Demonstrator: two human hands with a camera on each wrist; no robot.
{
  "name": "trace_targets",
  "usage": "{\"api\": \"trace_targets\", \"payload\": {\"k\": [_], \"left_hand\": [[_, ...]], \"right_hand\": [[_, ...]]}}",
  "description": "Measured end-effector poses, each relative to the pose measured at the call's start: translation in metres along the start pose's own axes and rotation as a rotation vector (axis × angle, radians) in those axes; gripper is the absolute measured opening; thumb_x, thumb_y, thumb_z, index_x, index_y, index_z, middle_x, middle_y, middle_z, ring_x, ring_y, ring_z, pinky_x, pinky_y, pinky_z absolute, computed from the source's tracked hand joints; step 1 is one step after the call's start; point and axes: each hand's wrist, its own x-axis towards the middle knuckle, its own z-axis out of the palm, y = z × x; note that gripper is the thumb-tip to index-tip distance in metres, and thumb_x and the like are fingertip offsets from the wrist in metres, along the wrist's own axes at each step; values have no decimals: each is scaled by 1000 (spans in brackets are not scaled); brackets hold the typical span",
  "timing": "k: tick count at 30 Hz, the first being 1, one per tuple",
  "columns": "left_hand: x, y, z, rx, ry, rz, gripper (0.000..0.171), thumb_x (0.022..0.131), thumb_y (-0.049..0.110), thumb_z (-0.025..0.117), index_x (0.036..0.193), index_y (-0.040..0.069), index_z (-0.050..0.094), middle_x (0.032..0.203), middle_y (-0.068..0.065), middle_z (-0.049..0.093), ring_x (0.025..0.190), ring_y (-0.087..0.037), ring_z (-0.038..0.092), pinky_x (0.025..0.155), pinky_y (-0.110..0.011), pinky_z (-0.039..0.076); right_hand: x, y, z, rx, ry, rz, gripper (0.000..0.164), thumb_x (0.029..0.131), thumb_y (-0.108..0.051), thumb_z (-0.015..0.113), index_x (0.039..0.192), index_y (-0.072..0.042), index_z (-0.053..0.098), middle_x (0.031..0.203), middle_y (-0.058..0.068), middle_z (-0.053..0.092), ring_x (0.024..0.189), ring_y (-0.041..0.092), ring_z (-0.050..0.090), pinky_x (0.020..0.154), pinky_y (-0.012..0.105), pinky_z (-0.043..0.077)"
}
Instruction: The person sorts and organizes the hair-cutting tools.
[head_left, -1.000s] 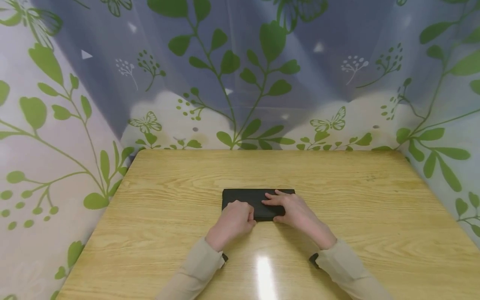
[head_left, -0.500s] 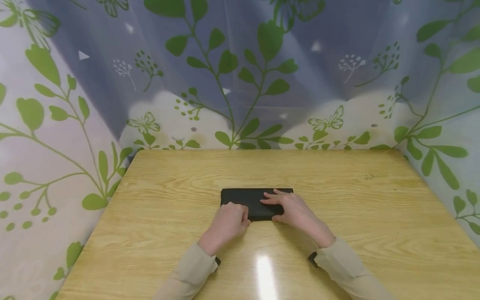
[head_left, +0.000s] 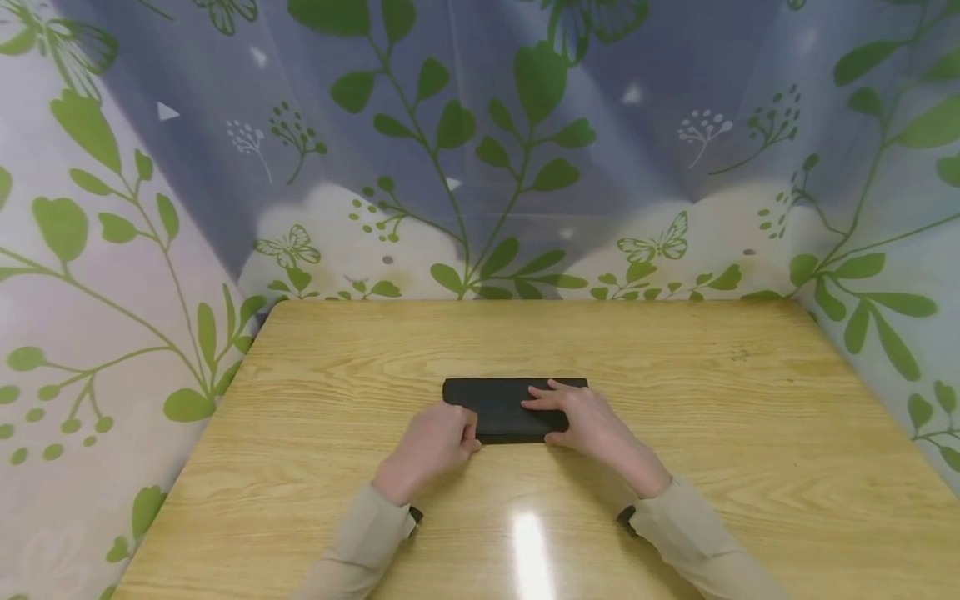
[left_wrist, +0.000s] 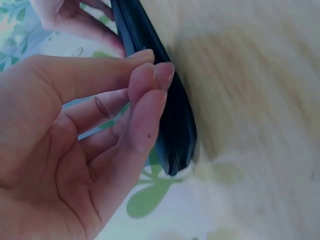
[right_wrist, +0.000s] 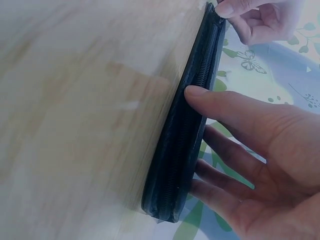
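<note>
A flat black zip wallet (head_left: 495,407) lies on the table with its zipped edge toward me. At the left part of that edge my left hand (head_left: 431,446) pinches with thumb and fingertips; the zipper pull itself is hidden between them. My right hand (head_left: 596,429) holds the wallet's right part, thumb against the near edge and fingers spread over the top. In the right wrist view the zipper (right_wrist: 204,67) runs along the edge, with the right thumb (right_wrist: 200,95) pressing on it. The left wrist view shows the left fingertips (left_wrist: 150,75) bunched together beside the wallet.
The wood-grain table (head_left: 360,350) stretches around the wallet on all sides. A leaf-and-butterfly patterned curtain (head_left: 510,192) hangs behind it and at both sides. Light glares on the table's near part.
My left hand has slid leftward along the wallet's near edge, from near its middle to near its left end. The right hand and the wallet have stayed put.
</note>
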Motion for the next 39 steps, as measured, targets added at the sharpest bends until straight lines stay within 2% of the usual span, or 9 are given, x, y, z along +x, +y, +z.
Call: {"api": "trace_targets", "payload": {"k": [3, 8, 14, 19, 25, 32, 39], "left_hand": [[-3, -8, -5, -1, -19, 1, 35, 77, 22, 73, 55, 19, 46, 53, 9, 45, 49, -6, 40, 46, -23, 37], [-4, -20, -11, 15, -49, 39, 33, 78, 23, 71, 57, 20, 45, 50, 10, 43, 47, -4, 38, 45, -22, 34], [-5, -23, -11, 5, -75, 56, 32, 79, 23, 71, 59, 20, 45, 49, 10, 43, 46, -4, 36, 43, -21, 29], [-5, -24, -13, -2, -98, 47, 31, 80, 23, 70, 61, 19, 45, 50, 10, 41, 47, -4, 36, 43, -20, 28], [-6, -25, -17, -21, -87, 37, 28, 78, 21, 71, 61, 17, 50, 49, 10, 44, 46, -5, 35, 43, -21, 28], [-7, -27, -21, -24, -101, 6, 30, 78, 20, 71, 60, 20, 47, 50, 10, 47, 46, -5, 34, 44, -22, 28], [-6, -33, -21, -23, -114, -16, 29, 78, 19, 70, 60, 21, 47, 51, 11, 49, 46, -5, 34, 43, -22, 27]], "right_hand": [[0, -1, 0, 5, 10, -6, 56, 69, -15, 78, 122, -20, 62, 137, 4, 51, 127, 29, 39, 89, 55, 47], [-1, -1, 1, 4, 10, -9, 55, 69, -14, 78, 122, -20, 62, 137, 4, 51, 127, 30, 39, 87, 54, 49], [-1, 0, 3, -8, 11, -12, 55, 69, -15, 78, 122, -20, 63, 136, 3, 52, 126, 29, 40, 81, 50, 52], [-1, 0, 3, -4, 12, -8, 56, 69, -15, 78, 122, -21, 63, 136, 3, 52, 127, 29, 39, 84, 51, 51], [-1, 1, 2, 16, 11, -4, 56, 69, -14, 78, 122, -22, 62, 137, 2, 51, 128, 27, 38, 88, 54, 48], [-1, 1, 2, 21, 17, -15, 56, 69, -13, 78, 122, -21, 62, 137, 3, 51, 128, 28, 38, 89, 55, 47], [-1, 1, 2, 24, 20, -17, 56, 69, -13, 78, 122, -20, 62, 137, 3, 51, 128, 28, 38, 81, 49, 51]]}}
